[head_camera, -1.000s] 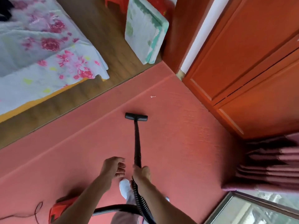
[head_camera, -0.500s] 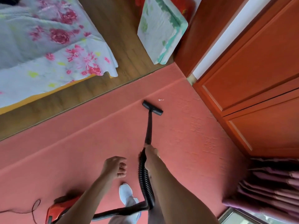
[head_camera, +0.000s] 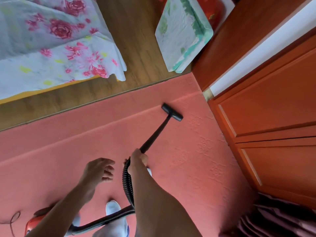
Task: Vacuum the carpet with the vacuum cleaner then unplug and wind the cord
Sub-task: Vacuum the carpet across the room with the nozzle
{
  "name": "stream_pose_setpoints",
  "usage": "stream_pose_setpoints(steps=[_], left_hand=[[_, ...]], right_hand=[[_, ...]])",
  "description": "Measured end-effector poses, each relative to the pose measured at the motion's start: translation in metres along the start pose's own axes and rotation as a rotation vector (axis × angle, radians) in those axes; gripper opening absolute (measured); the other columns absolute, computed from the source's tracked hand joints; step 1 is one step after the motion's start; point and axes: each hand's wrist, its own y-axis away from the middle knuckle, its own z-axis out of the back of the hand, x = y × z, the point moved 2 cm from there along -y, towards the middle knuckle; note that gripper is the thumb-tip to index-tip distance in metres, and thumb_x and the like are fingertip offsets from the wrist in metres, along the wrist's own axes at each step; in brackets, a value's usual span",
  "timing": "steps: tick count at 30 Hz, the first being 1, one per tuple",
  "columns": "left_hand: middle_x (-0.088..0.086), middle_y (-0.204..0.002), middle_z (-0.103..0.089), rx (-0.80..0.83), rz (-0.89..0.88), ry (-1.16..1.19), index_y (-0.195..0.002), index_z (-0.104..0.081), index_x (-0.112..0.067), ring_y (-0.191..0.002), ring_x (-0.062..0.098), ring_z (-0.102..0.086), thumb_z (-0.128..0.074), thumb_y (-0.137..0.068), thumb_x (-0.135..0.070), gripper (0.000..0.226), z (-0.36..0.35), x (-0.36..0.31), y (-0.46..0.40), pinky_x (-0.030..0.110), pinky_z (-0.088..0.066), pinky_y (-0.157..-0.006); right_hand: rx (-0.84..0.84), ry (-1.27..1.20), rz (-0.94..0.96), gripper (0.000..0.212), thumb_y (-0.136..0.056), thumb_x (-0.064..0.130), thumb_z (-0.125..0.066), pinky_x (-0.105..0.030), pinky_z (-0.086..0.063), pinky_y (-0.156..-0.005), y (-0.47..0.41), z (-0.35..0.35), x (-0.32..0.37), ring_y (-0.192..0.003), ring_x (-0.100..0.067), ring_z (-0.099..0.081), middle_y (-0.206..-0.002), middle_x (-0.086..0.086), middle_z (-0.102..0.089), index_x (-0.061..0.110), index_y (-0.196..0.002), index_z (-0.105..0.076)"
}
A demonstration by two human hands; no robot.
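A person's right hand grips the black vacuum wand, angling its flat black floor nozzle onto the salmon-pink carpet near the orange wooden cabinet, while the left hand hovers, fingers loosely spread, holding nothing

The carpet is salmon pink with an embossed floral pattern, and the vacuum wand, floor nozzle and ribbed hose are black. The vacuum body is red-orange, the bedsheet white with pink roses, the cabinet doors orange-brown.
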Motion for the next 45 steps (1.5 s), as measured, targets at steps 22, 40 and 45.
stream_pose_setpoints(steps=[22, 40, 45], left_hand=[[0.012, -0.058, -0.058, 0.005, 0.122, 0.091, -0.079, -0.066, 0.0, -0.047, 0.023, -0.053, -0.052, -0.09, 0.001, 0.018, 0.118, 0.055, 0.006, 0.029, -0.049, -0.051], [0.011, -0.058, -0.06, -0.008, 0.138, 0.142, -0.08, -0.067, -0.002, -0.041, 0.017, -0.055, -0.052, -0.092, 0.0, 0.019, 0.148, 0.083, 0.01, 0.025, -0.05, -0.044], [0.011, -0.061, -0.055, 0.011, 0.133, 0.114, -0.078, -0.063, -0.004, -0.042, 0.019, -0.051, -0.05, -0.09, 0.0, 0.017, 0.166, 0.089, 0.015, 0.025, -0.045, -0.043]], right_hand=[[0.021, 0.308, -0.02, 0.031, -0.082, 0.037, -0.058, -0.026, -0.045, -0.044, 0.076, 0.007, -0.17, -0.039, -0.021, -0.056, -0.06, -0.008, -0.061, 0.009, -0.096, -0.059], [-0.055, 0.647, 0.143, 0.03, -0.087, 0.026, -0.052, -0.027, -0.052, -0.045, 0.112, -0.031, -0.182, -0.046, -0.023, -0.063, -0.069, -0.009, -0.064, 0.003, -0.103, -0.063], [-0.001, 0.845, 0.187, 0.04, -0.075, 0.029, -0.055, -0.036, -0.058, -0.059, 0.113, -0.037, -0.208, -0.06, -0.028, -0.064, -0.07, -0.009, -0.061, 0.001, -0.103, -0.064]])
